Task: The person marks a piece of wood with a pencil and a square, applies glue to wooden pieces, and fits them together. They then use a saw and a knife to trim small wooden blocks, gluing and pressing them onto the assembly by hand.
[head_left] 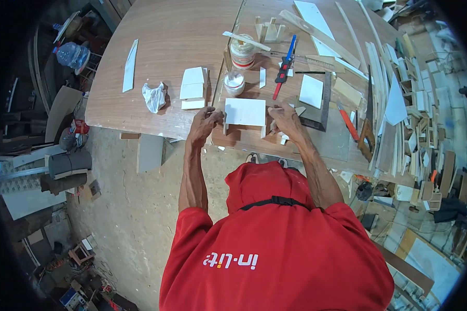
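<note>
A small white-topped wooden piece with upright side panels [245, 112], like a little bench, stands near the table's front edge. At its left side panel is my left hand [205, 123], fingers bent and closed against it. My right hand [285, 120] is closed at the right side panel in the same way. Just behind the piece sits a small tub of white paste [234, 83]. A larger jar [243, 54] stands farther back, with a pale stick [246, 41] across its top. Left of these lie stacked white boards [193, 88].
A crumpled white cloth [154, 97] and a white strip [131, 66] lie on the left. To the right are a red and blue tool [284, 67], a dark metal square [324, 103], a red-handled knife [348, 123], a handsaw [367, 140] and many wood strips [386, 88].
</note>
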A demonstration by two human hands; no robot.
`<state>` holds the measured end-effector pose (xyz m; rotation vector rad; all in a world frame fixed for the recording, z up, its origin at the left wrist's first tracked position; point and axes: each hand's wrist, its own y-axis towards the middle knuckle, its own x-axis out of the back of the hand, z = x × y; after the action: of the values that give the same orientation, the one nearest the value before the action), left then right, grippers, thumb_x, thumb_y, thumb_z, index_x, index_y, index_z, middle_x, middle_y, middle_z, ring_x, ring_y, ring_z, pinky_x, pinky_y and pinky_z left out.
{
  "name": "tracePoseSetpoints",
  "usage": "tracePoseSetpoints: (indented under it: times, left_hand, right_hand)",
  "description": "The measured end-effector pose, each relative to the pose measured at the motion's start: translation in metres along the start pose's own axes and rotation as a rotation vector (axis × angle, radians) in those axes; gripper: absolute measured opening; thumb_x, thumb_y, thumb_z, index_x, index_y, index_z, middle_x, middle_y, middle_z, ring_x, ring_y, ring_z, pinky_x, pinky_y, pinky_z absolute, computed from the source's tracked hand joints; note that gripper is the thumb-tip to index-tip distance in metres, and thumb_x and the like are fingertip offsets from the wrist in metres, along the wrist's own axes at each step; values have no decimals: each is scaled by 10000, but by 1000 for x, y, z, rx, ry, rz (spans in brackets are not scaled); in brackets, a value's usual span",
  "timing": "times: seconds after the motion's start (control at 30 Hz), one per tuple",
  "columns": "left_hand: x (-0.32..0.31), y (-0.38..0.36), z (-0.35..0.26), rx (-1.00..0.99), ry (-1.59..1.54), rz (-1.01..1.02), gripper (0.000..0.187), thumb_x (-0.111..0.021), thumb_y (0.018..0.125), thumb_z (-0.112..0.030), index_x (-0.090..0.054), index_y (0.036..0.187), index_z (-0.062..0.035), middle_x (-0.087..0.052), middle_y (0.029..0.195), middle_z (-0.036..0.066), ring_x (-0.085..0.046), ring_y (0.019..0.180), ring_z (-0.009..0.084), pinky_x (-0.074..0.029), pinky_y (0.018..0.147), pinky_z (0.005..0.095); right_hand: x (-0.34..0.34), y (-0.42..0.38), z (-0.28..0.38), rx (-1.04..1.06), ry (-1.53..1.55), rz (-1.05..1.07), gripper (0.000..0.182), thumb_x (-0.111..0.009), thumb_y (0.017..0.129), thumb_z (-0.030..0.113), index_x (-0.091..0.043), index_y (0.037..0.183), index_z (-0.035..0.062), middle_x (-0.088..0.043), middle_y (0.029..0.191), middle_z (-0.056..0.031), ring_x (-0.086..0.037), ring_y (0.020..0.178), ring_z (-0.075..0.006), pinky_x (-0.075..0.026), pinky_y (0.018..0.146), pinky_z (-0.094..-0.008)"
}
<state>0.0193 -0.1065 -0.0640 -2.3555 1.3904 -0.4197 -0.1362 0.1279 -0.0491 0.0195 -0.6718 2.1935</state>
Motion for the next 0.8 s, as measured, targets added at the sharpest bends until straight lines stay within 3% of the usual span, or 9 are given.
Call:
tracePoseSetpoints:
  times: [0.13,0.2,0.3,0.53,0.67,0.73,0.8]
  left_hand:
    - [1,7,-2,77,-93,79,301,-586,954,-285,-588,1097,-20,-652,953,49,-615,881,132,-489,830,283]
    - [1,9,-4,85,-102,97,306,-590,953,-289,-584,1103,-22,-645,959,50,-611,871,134,-495,838,290]
    - [3,12,-7,112,-91,136,323,-605,945,-298,-576,1122,-29,-633,964,51,-604,856,136,-507,837,305]
    - [4,16,-10,160,28,172,408,-670,895,-338,-562,1173,-58,-617,923,34,-590,833,131,-507,779,321]
    - [3,21,-8,163,11,190,434,-689,880,-339,-557,1186,-60,-613,903,26,-582,815,124,-497,758,314]
    - [-2,16,-16,120,10,174,531,-691,873,-298,-494,1221,52,-599,806,41,-529,658,102,-460,610,254]
    - [-3,16,-16,124,25,157,551,-706,859,-295,-492,1230,51,-612,821,50,-544,671,107,-469,621,255]
  right_hand:
    - [-4,5,3,-91,0,34,575,-609,894,293,-442,1276,-104,-635,954,-181,-582,533,-149,-518,475,-289]
    - [-7,3,6,-103,27,-7,574,-614,873,287,-462,1288,-80,-656,874,-176,-626,573,-180,-542,486,-307]
    - [-6,4,9,-161,51,26,609,-629,872,302,-441,1318,-67,-646,880,-164,-621,584,-171,-552,498,-302]
    - [-5,3,8,-132,61,55,625,-650,860,302,-440,1314,-74,-634,814,-139,-617,588,-162,-539,498,-288]
    - [-4,9,3,-97,59,89,547,-652,851,264,-502,1247,-82,-614,726,-97,-606,584,-157,-499,495,-286]
    - [-5,9,2,-76,65,102,523,-653,847,255,-522,1223,-86,-606,701,-86,-599,579,-155,-486,495,-287]
    - [-5,8,1,-80,99,119,503,-655,844,256,-545,1186,-95,-602,699,-85,-584,577,-151,-472,496,-288]
